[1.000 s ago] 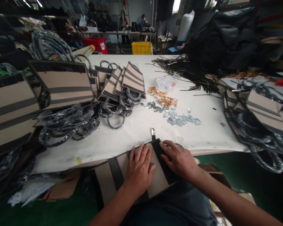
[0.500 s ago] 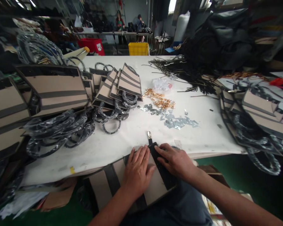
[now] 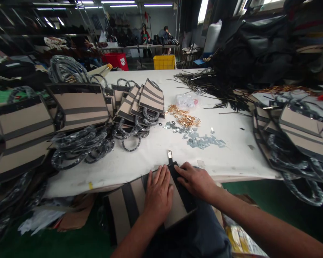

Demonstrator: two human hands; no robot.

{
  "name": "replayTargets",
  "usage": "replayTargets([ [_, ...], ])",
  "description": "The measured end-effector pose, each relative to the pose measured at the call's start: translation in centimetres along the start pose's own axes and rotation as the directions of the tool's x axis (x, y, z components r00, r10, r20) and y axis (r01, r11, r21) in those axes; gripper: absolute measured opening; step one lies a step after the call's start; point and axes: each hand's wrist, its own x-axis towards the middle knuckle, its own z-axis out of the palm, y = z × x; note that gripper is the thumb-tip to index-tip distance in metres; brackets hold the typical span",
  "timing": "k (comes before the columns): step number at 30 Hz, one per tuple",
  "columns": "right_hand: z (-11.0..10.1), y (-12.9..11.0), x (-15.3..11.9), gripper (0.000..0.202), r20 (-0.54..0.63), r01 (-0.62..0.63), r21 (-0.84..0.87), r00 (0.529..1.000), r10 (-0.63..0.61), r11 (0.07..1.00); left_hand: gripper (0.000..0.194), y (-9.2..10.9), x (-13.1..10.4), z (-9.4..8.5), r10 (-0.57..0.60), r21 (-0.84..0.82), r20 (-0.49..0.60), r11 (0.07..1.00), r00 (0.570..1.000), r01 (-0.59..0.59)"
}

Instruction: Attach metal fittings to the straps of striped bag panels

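While both hands press flat on the striped bag (image 3: 150,200) that lies across the person's lap and over the near edge of the white table (image 3: 231,157), nothing is gripped: the left hand (image 3: 158,193) rests palm down, fingers spread, on the tan panel, and the right hand (image 3: 195,179) lies just beside it on the black end band, fingertips at the edge, neither hand closed around anything. From that black band a small metal clasp (image 3: 169,155) on a short dark tab sticks out onto the table beyond the bag. I judge the step in hand to be seating or smoothing this fitting at the bag's edge; the next move would call for holding the panel steady with the left hand while the right works precisely at the tab, since the piece is small and the band is stiff. Beyond the bag lie silver metal plates (image 3: 201,139), and farther on gold fittings (image 3: 184,116) beside a clear plastic packet (image 3: 187,100). Left of the bag sit wrapped round handles (image 3: 80,145) and stacks of finished striped bags (image 3: 140,102); right of it, more bags (image 3: 298,129); far beyond it, a yellow crate (image 3: 164,62) and a red crate (image 3: 115,61) whose white label is too small to read. No other writing is legible.
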Motion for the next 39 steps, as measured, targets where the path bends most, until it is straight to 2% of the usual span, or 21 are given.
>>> replayTargets([
  [7, 0.0, -0.3, -0.2, 0.052, -0.022, 0.002, 0.008, 1.000, -0.002, 1.000, 0.059, -0.5, -0.2, -0.3, -0.011, -0.069, 0.030, 0.998, 0.999, 0.013],
  [16, 0.8, -0.3, -0.1, 0.053, -0.067, 0.012, -0.044, 0.998, -0.014, 0.999, 0.060, -1.5, -0.1, 0.5, 0.076, 0.049, 0.001, 0.996, 0.997, -0.076],
  [28, 0.0, -0.5, 0.4, 0.051, -0.012, 0.139, -0.126, 0.990, -0.141, 0.982, 0.056, -1.1, 0.4, 0.0, 0.105, 0.162, 0.015, 0.981, 0.994, -0.106],
  [33, -1.3, 0.3, 0.3, 0.053, -0.008, 0.126, -0.045, 0.992, -0.126, 0.991, 0.059, -1.8, 0.2, -0.3, 0.132, 0.125, -0.007, 0.984, 0.991, -0.130],
  [36, -2.7, 3.0, 1.3, 0.042, -0.103, 0.012, 0.033, 0.995, -0.009, 0.999, 0.061, -2.4, 0.1, -0.4, 0.135, 0.042, -0.012, 0.990, 0.991, -0.135],
  [39, -4.4, 7.0, 3.9, 0.037, -0.218, -0.229, 0.086, 0.945, 0.243, 0.970, 0.060, -2.9, 0.1, -0.5, 0.122, -0.029, -0.006, 0.992, 0.992, -0.122],
])
